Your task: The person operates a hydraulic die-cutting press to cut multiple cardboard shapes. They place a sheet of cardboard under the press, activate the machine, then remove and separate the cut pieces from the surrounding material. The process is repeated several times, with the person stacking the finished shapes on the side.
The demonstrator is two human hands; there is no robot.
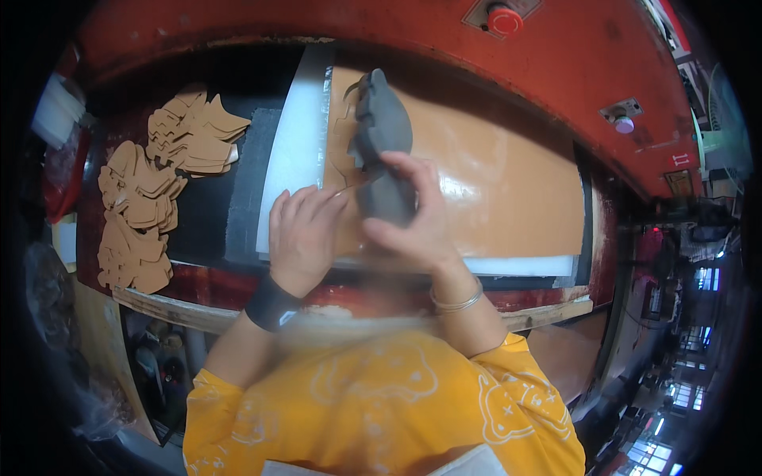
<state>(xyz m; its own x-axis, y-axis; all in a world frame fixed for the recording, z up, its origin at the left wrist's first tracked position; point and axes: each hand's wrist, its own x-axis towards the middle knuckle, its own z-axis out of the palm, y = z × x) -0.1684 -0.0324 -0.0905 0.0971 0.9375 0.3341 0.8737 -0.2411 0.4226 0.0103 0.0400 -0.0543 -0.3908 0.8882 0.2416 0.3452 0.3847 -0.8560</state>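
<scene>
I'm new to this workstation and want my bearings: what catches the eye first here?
At centre, the right hand grips a grey jagged-edged cutting die on a tan sheet, while the left hand presses flat beside it. Stacks of tan cut pieces lie to the left, and a red button sits on the red machine frame above.

Brightness: middling indoor light, strongest on the tan sheet at the centre; the corners go black.
Glare: a pale sheen runs across the sheet just right of the right hand.
Shadows: dark under the surface, near left.
Blur: both hands are slightly soft; a smeared band lies across the near wrists.
Distortion: the red machine bows hard along the far rim.
Background: small bright lights at the near right, out of focus.
</scene>
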